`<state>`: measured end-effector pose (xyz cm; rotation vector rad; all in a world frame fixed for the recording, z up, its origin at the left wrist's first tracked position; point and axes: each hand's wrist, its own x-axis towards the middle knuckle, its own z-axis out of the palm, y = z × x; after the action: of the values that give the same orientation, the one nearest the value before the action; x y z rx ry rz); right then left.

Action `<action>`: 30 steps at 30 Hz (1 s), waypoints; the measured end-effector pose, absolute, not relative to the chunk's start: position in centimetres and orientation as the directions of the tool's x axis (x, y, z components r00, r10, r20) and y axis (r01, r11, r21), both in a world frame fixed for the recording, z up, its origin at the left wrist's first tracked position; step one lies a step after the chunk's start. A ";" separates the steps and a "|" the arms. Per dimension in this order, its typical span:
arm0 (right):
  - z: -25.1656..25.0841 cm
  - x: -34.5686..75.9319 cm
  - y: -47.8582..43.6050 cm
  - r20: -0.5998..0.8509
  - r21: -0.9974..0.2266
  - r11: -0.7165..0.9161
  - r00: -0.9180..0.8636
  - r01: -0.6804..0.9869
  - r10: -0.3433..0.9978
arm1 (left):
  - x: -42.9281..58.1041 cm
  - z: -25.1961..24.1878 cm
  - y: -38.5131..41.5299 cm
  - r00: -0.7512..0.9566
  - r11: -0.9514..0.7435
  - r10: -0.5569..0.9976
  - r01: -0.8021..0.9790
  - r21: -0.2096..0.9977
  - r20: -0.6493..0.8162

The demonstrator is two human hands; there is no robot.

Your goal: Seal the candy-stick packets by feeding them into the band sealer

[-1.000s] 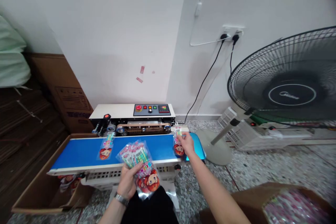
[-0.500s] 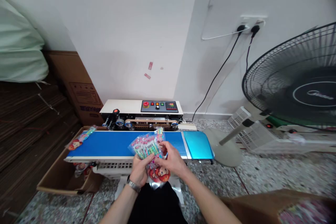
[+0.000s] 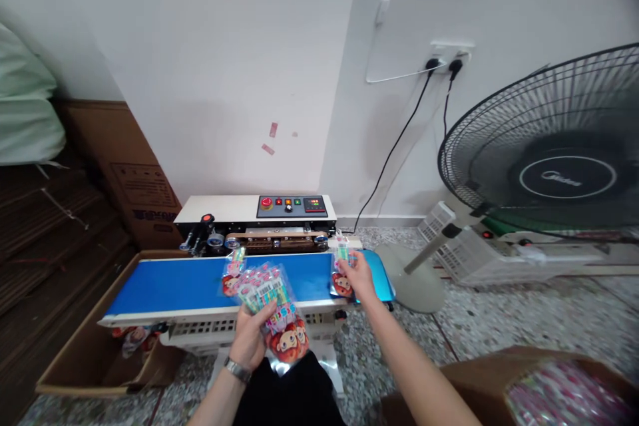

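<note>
My left hand [image 3: 249, 339] is closed round a fanned stack of clear packets [image 3: 273, 306] printed with a cartoon face, held just in front of the blue conveyor belt [image 3: 170, 283]. My right hand [image 3: 355, 274] reaches to the belt's right end and pinches a single packet [image 3: 342, 273] that lies on the belt, its top edge toward the sealer machine [image 3: 259, 219]. Another packet [image 3: 232, 273] lies on the belt near the middle, under the sealing head.
A cardboard box [image 3: 84, 359] with fallen packets stands under the belt's left end. A large floor fan [image 3: 544, 166] is at the right, with cables running to a wall socket [image 3: 446, 56]. A box of packets [image 3: 559, 393] sits at the lower right. Brown cartons [image 3: 134, 180] lean at the left.
My right hand has gone from the stack out to the belt's right end with one packet. An earlier packet has dropped off the left end; another rides the middle of the belt.
</note>
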<state>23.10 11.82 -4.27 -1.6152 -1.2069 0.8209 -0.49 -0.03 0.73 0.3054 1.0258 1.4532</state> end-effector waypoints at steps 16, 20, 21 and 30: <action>0.3 15.3 6.9 0.092 -0.945 0.193 -0.354 0.262 0.931 | 0.4 1.3 0.4 -0.182 0.129 0.924 -0.679 0.723 -0.336; 0.6 14.3 5.0 0.102 -0.955 0.168 -0.259 0.246 0.960 | 0.7 1.2 0.5 -0.177 0.130 0.925 -0.683 0.719 -0.336; 0.6 14.3 4.9 0.121 -0.945 0.180 -0.221 0.271 0.968 | 0.8 1.2 0.5 -0.183 0.128 0.923 -0.683 0.719 -0.338; -1.9 20.5 9.0 0.197 -0.853 0.071 0.194 0.517 0.961 | 0.1 1.1 0.1 -0.202 0.151 0.902 -0.679 0.718 -0.381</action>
<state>20.46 9.05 -1.89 -1.5724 -1.4472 0.6231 0.08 0.12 1.13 0.2918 1.0097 1.4700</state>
